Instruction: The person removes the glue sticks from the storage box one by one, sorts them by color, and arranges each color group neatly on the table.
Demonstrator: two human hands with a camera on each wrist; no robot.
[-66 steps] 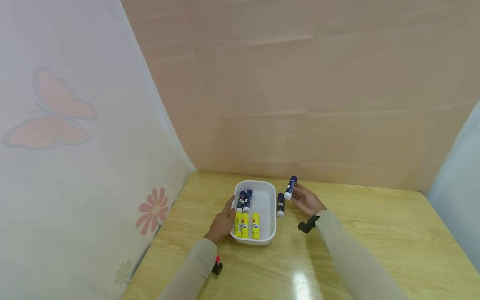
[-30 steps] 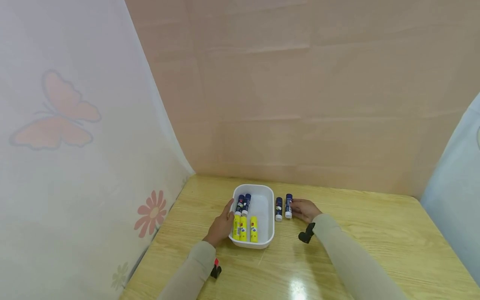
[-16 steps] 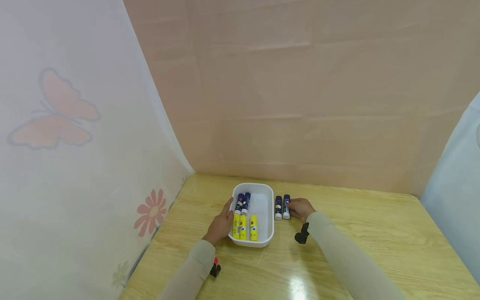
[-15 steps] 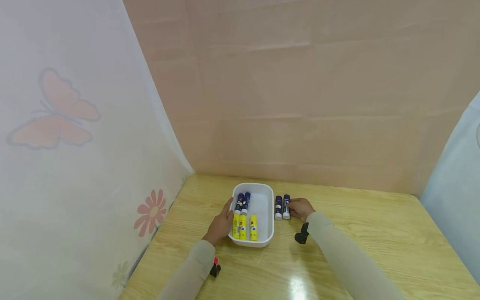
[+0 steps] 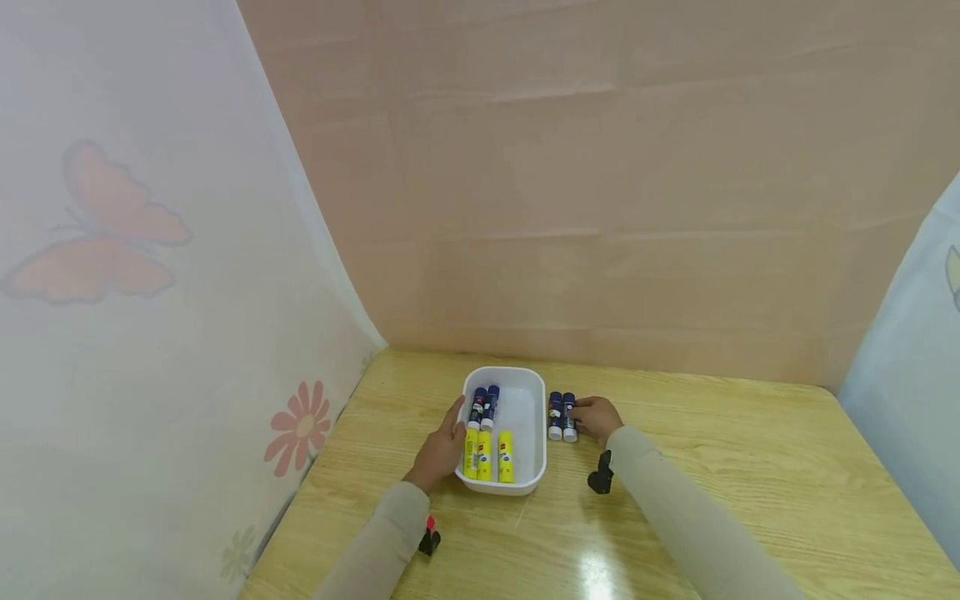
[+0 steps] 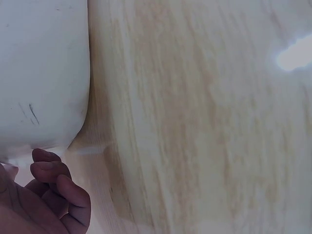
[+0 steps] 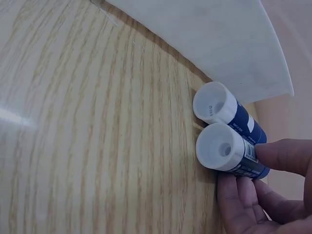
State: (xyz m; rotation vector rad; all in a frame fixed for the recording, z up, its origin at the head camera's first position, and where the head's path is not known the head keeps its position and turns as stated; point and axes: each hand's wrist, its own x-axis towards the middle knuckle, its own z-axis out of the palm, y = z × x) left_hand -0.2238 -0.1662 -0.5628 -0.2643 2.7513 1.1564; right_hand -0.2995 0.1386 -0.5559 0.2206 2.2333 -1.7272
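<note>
My right hand (image 5: 597,418) pinches a dark blue glue stick (image 5: 569,417) between thumb and fingers, low at the table. Against its left side lies a second blue glue stick (image 5: 555,415); the right wrist view shows their white ends side by side, touching. A white plastic tray (image 5: 532,479) stands just left of the pair. My left hand (image 5: 441,452) grips the tray's left wall, thumb at the rim; its curled fingers show below the tray in the left wrist view. Inside the tray lie two blue glue sticks (image 5: 483,408) and three yellow glue sticks (image 5: 506,457).
The wooden table (image 5: 712,442) runs out to the right and in front of the tray. Behind it rises a brown paper-like backdrop (image 5: 600,250). A white sheet (image 5: 225,250) with printed flowers closes off the left side, and another pale sheet (image 5: 922,325) the right.
My right hand has brought the blue glue stick down from above the table, then leftward until it touches the other one. My left hand has kept its grip on the tray.
</note>
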